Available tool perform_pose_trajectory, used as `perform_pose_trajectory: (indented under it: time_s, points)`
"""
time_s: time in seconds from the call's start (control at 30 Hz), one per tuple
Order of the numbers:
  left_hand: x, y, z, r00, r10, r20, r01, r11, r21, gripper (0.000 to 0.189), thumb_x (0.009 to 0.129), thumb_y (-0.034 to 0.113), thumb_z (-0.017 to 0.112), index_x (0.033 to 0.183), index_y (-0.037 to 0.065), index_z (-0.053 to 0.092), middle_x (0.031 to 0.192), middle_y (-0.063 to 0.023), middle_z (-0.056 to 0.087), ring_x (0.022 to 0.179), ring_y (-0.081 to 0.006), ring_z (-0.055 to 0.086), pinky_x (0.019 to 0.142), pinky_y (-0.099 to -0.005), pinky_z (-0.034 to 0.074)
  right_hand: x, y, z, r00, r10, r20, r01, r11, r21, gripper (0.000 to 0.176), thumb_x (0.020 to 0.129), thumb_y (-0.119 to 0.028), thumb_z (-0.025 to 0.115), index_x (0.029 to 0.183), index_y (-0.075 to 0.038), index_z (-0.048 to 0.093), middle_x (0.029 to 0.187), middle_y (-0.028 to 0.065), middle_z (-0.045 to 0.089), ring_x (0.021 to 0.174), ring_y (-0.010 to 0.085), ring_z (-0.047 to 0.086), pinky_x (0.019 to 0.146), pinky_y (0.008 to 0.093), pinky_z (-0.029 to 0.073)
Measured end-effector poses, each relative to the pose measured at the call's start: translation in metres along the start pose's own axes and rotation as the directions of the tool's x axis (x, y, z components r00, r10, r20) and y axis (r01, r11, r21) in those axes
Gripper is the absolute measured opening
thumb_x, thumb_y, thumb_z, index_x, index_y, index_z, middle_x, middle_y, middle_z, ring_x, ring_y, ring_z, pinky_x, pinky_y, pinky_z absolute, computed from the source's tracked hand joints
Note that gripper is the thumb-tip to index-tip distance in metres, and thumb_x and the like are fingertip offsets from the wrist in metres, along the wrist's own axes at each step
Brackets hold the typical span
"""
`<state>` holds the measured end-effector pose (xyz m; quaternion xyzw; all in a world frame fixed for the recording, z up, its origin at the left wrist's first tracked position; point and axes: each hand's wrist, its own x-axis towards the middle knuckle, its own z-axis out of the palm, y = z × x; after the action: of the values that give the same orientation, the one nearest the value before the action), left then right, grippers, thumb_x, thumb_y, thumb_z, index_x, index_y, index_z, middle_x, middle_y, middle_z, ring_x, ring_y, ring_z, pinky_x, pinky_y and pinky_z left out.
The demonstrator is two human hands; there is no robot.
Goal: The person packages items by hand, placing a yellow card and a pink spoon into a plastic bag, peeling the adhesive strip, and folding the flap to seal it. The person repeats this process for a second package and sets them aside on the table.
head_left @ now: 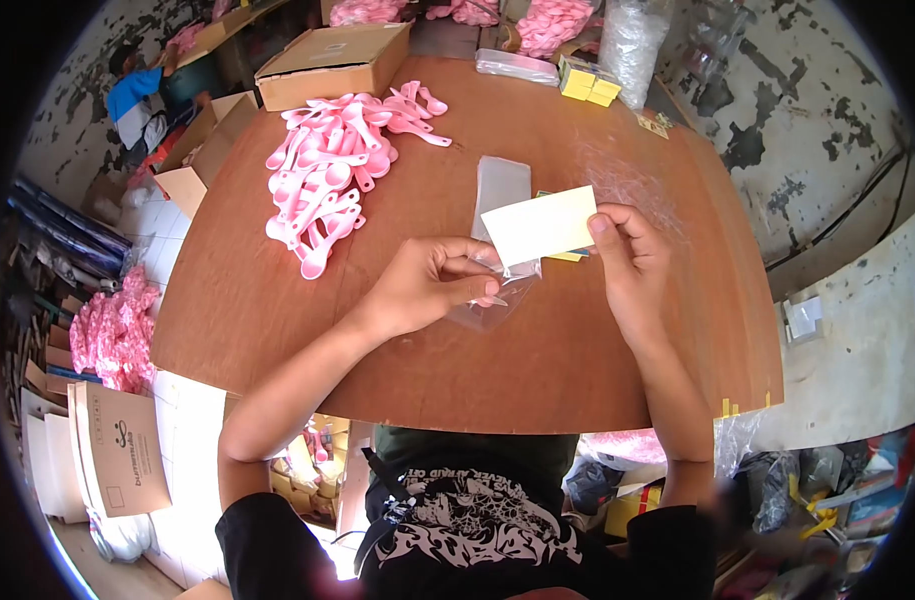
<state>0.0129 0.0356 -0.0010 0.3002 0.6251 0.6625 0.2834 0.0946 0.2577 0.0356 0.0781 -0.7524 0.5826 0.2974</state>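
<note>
My right hand [632,262] pinches the right end of a pale yellow card [540,226] between thumb and fingers. The card is tilted, its left end close to my left hand [432,285]. That hand is closed on a clear plastic bag [492,305], which hangs below its fingers over the table. Behind the card lies a stack of clear bags [504,180]. Part of a yellow-edged card stack [569,256] shows under the card, mostly hidden. To the left, a heap of pink plastic spoons [327,170] is spread on the brown table [427,380].
A cardboard box [332,62] stands at the table's far left, behind the spoons. Yellow card bundles [589,82], a packet of clear bags [517,67] and a large plastic roll [632,50] are at the back. Another person [137,100] is at far left.
</note>
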Motion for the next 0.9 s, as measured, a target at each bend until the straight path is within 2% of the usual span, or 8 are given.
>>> perform_pose_trajectory:
  time_s: [0.2,0.3,0.4,0.5,0.6,0.73,0.77,0.9]
  points:
    - [0.0,-0.003,-0.003,0.998,0.056,0.007,-0.057,0.997,0.059,0.02,0.089,0.003,0.066,0.108,-0.003,0.064,0.095,-0.0079,0.071,0.085,-0.0088,0.064,0.078,-0.0241,0.052,0.0,0.008,-0.011,0.99,0.114,0.08,-0.115,0.993,0.009,0.016,0.097,-0.016,0.058,0.097,0.0,0.062,0.091,0.0017,0.064,0.081,0.0067,0.058,0.074,0.0242,0.048]
    - [0.001,-0.007,-0.003,0.99,0.139,0.031,-0.14,0.99,0.015,0.019,0.09,0.005,0.066,0.107,-0.002,0.065,0.098,-0.0081,0.071,0.089,-0.0095,0.063,0.079,-0.025,0.051,0.0,0.008,-0.014,0.953,0.195,0.231,-0.268,0.898,0.349,0.017,0.099,-0.02,0.054,0.096,-0.004,0.059,0.092,0.0005,0.062,0.086,0.0075,0.057,0.081,0.027,0.046]
    - [0.001,-0.006,0.001,0.974,0.227,-0.009,-0.228,0.973,-0.029,0.024,0.087,0.011,0.07,0.107,-0.001,0.064,0.104,-0.0074,0.067,0.098,-0.0116,0.06,0.086,-0.0283,0.048,-0.015,0.018,0.0,0.759,0.349,0.549,-0.6,0.703,0.383,0.015,0.1,-0.022,0.049,0.098,-0.008,0.052,0.095,-0.0016,0.056,0.094,0.0081,0.055,0.087,0.0303,0.045]
    - [0.001,-0.015,0.005,0.854,0.47,-0.225,-0.429,0.879,0.208,0.052,0.08,0.007,0.077,0.123,0.004,0.048,0.115,-0.0033,0.053,0.107,-0.0131,0.052,0.095,-0.0302,0.044,-0.026,0.018,0.015,0.746,0.304,0.593,-0.611,0.668,0.426,0.016,0.101,-0.022,0.048,0.099,-0.007,0.052,0.094,-0.0009,0.055,0.095,0.0093,0.055,0.089,0.0319,0.044]
    - [-0.002,-0.016,0.003,0.732,0.597,-0.329,-0.501,0.798,0.335,0.055,0.079,0.011,0.079,0.124,0.005,0.048,0.111,-0.0043,0.055,0.1,-0.0144,0.052,0.091,-0.0316,0.043,-0.028,0.008,0.022,0.783,0.263,0.564,-0.571,0.665,0.482,0.017,0.102,-0.021,0.045,0.1,-0.005,0.051,0.1,0.0029,0.057,0.097,0.0115,0.055,0.091,0.0331,0.044]
    - [-0.012,-0.005,0.004,0.924,0.382,0.013,-0.382,0.921,0.074,0.052,0.081,0.006,0.074,0.127,0.0,0.049,0.12,-0.0069,0.057,0.11,-0.0172,0.055,0.098,-0.0335,0.043,-0.027,0.006,0.024,0.801,0.171,0.574,-0.531,0.648,0.547,0.017,0.102,-0.02,0.045,0.101,-0.004,0.051,0.122,0.012,0.057,0.112,0.0173,0.054,0.096,0.0362,0.043]
    - [-0.011,-0.005,0.011,0.9,0.435,0.007,-0.435,0.9,-0.031,0.05,0.087,0.009,0.07,0.131,-0.001,0.048,0.124,-0.0097,0.059,0.113,-0.0167,0.056,0.098,-0.0331,0.044,-0.027,0.008,0.024,0.805,0.156,0.572,-0.516,0.66,0.546,0.017,0.102,-0.02,0.045,0.101,-0.004,0.052,0.128,0.0147,0.056,0.117,0.0191,0.053,0.099,0.0375,0.042]
    - [-0.01,0.0,0.017,0.853,0.522,-0.012,-0.509,0.837,0.198,0.048,0.091,0.011,0.064,0.135,0.0,0.046,0.125,-0.0101,0.059,0.111,-0.0151,0.058,0.097,-0.0313,0.045,-0.028,-0.001,0.025,0.828,0.162,0.537,-0.48,0.699,0.531,0.016,0.102,-0.018,0.047,0.101,-0.003,0.052,0.124,0.0143,0.058,0.117,0.0191,0.054,0.097,0.0363,0.044]
